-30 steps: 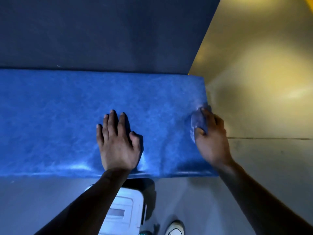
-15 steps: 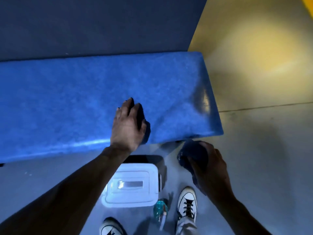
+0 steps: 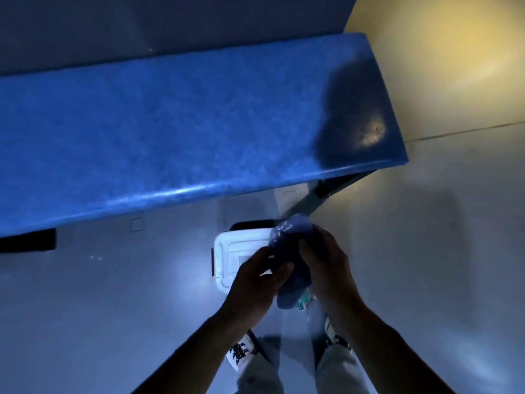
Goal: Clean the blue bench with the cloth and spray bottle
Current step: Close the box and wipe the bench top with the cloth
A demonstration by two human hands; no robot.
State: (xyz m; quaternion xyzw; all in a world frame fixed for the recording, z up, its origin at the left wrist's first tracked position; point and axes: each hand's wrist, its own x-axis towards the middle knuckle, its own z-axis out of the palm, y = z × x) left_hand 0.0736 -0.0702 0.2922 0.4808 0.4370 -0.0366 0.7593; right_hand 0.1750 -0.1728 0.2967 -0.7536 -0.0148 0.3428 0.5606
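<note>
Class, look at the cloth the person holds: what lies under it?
Under the cloth show a white box on the floor and a sliver of teal, perhaps the bottle. Both hands and the cloth cover the rest.

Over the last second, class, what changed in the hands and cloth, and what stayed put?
The left hand lifted off the long blue bench and joined the right hand on the crumpled blue cloth, which came off the bench's right end toward the body. The bench and white lidded box stayed.
</note>
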